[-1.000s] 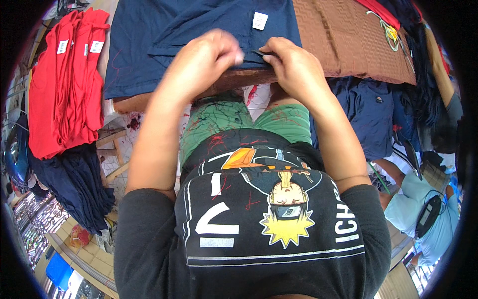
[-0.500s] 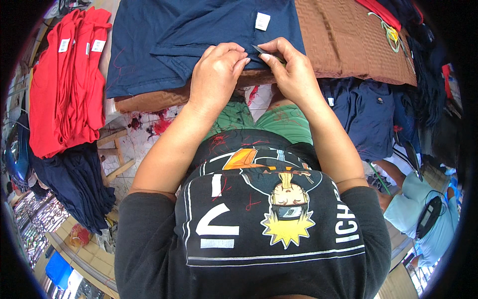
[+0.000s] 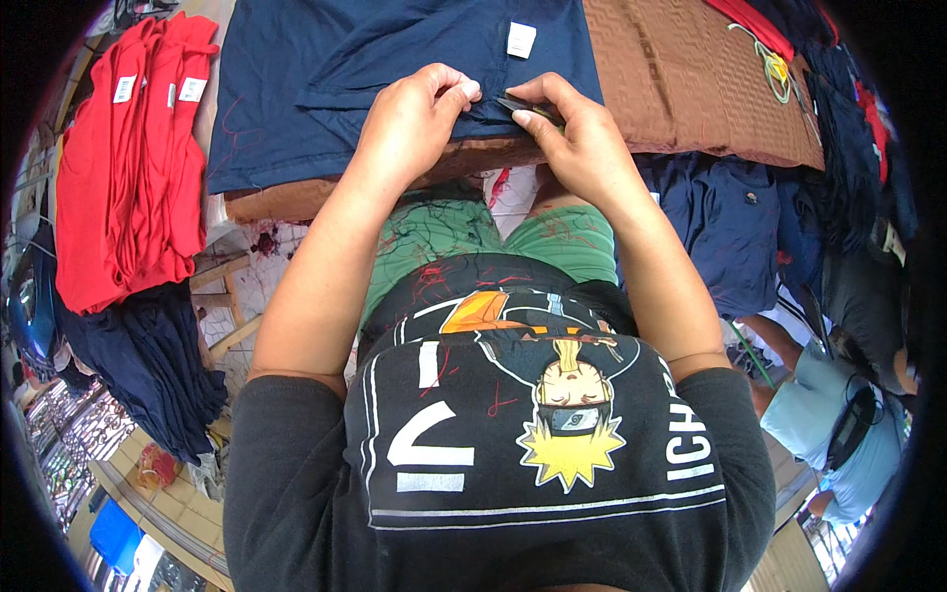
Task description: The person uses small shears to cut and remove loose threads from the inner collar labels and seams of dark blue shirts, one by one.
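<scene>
Both hands, left hand (image 3: pixel 419 104) and right hand (image 3: pixel 572 133), pinch the navy shirt's (image 3: pixel 296 89) hem at 12 o'clock; loose threads remain, trimming seems unfinished.

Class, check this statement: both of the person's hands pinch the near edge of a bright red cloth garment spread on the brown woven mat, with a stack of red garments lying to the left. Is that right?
Not quite. The head view shows the left hand and right hand pinching the edge of a dark navy blue cloth garment, not a red one. It does lie on the brown woven mat, with the stack of red garments to the left.
</scene>
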A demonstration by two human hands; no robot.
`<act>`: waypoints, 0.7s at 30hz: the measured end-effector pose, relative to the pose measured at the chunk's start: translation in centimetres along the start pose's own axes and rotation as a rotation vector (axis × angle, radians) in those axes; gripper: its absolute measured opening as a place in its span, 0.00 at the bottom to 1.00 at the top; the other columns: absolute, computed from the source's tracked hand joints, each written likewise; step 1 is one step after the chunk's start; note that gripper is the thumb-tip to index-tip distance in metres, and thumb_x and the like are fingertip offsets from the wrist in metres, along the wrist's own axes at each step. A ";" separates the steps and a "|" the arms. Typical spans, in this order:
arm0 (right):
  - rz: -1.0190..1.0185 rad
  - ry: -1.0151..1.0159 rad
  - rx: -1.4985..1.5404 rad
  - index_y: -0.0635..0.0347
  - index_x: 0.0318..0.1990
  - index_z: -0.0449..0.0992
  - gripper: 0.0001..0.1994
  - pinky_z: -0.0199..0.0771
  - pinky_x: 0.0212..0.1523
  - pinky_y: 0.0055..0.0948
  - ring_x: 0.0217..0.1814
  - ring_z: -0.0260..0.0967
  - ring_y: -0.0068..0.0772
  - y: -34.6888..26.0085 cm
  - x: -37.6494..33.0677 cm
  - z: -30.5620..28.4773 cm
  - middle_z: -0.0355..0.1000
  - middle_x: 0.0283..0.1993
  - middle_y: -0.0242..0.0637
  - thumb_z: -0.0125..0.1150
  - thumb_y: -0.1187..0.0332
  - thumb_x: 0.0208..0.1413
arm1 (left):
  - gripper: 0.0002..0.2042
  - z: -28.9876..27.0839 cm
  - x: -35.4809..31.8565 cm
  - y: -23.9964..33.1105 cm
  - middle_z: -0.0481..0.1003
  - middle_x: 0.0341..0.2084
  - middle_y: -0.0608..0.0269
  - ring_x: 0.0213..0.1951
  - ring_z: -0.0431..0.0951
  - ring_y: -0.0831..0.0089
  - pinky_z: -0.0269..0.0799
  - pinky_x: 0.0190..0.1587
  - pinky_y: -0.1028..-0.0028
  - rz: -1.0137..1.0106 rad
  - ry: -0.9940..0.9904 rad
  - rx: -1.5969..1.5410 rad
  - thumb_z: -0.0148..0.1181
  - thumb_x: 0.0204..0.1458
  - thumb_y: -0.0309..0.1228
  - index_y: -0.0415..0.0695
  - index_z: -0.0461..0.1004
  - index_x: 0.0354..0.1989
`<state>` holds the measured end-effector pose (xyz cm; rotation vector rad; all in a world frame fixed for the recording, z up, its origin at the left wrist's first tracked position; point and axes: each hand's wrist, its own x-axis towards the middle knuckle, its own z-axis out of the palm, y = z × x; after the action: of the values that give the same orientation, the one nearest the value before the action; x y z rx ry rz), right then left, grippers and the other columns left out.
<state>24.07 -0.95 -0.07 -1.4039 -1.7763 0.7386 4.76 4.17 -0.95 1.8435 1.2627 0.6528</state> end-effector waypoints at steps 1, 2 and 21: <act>-0.019 -0.002 -0.046 0.61 0.41 0.73 0.09 0.72 0.43 0.39 0.43 0.73 0.50 0.0 0.1 0.1 0.75 0.39 0.47 0.59 0.70 0.54 | 0.13 0.0 0.0 0.0 0.79 0.31 0.60 0.35 0.76 0.78 0.70 0.43 0.77 -0.007 -0.002 -0.001 0.54 0.59 0.35 0.35 0.76 0.39; -0.039 -0.004 -0.093 0.61 0.41 0.73 0.09 0.72 0.42 0.40 0.43 0.73 0.50 -0.1 0.1 0.1 0.75 0.40 0.46 0.59 0.69 0.54 | 0.13 0.1 0.0 0.1 0.79 0.31 0.60 0.36 0.76 0.78 0.70 0.43 0.77 -0.014 -0.004 -0.001 0.54 0.59 0.35 0.34 0.76 0.39; -0.172 0.060 -0.181 0.58 0.42 0.73 0.10 0.72 0.41 0.42 0.43 0.71 0.50 -1.7 0.7 0.6 0.71 0.39 0.43 0.59 0.68 0.53 | 0.12 -1.6 -0.4 -0.7 0.78 0.31 0.54 0.34 0.79 0.63 0.72 0.40 0.71 0.100 0.136 -0.039 0.59 0.54 0.36 0.39 0.78 0.38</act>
<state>22.57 -0.64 1.06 -1.3528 -1.9268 0.4496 3.09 4.45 -0.63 1.8656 1.2414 0.8640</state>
